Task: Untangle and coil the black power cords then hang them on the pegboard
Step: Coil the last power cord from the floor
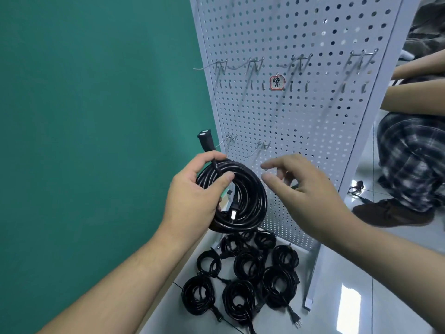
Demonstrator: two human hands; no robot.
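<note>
**Coil in the left hand, hook just above it**

The left hand [192,196] grips the coiled cord [243,201] by its near rim, thumb across the front of the loops and fingers curled over the top. The ring stands roughly upright with its open middle facing the pegboard [301,104]. The socket end [206,138] sticks up past the left knuckles; the plug [234,210] hangs inside the ring. The right hand [310,189] hovers just beside the coil's far rim, fingers loosely spread and holding nothing, apart from the cord.

What counts for the hanging is the lower hook [227,139]. It lies just above the left hand and a little beyond it, its prong reaching out from the board. A second hook [262,145] sits above the gap between the hands. The left hand is the nearer, so I'd judge a short lift up and forward would thread the ring's opening over that prong.

More coils [243,268] lie on the floor [349,297] below both hands.
</note>
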